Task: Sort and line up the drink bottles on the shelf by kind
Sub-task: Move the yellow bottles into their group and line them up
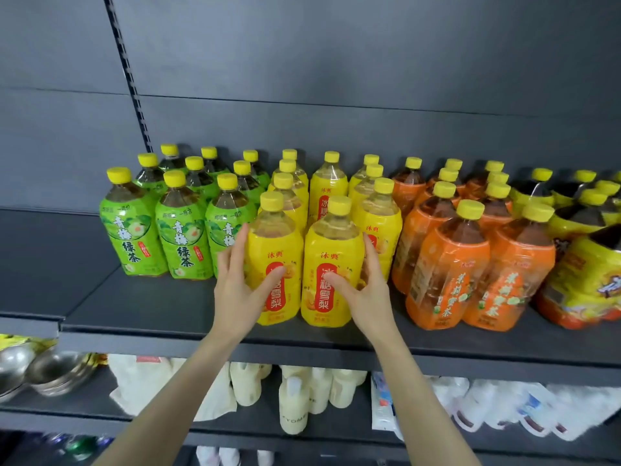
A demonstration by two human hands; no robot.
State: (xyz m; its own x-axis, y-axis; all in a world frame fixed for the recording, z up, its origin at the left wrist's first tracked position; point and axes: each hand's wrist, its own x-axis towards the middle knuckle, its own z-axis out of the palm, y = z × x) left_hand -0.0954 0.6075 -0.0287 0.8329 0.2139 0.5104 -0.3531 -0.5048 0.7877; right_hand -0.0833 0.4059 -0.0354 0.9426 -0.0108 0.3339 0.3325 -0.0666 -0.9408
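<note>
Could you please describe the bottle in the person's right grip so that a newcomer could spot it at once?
On the dark shelf, find the yellow-labelled bottles between the green bottles and the orange bottles. Two stand forward; it is the right front bottle, nearer the orange ones than the left front bottle.

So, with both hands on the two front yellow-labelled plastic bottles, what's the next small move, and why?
Probably slide both straight back a little. The left hand holds the left front yellow-labelled bottle, and the right hand holds the right front yellow-labelled bottle. Both stand forward of the green-labelled bottles and of the third yellow bottle to their right.
</note>
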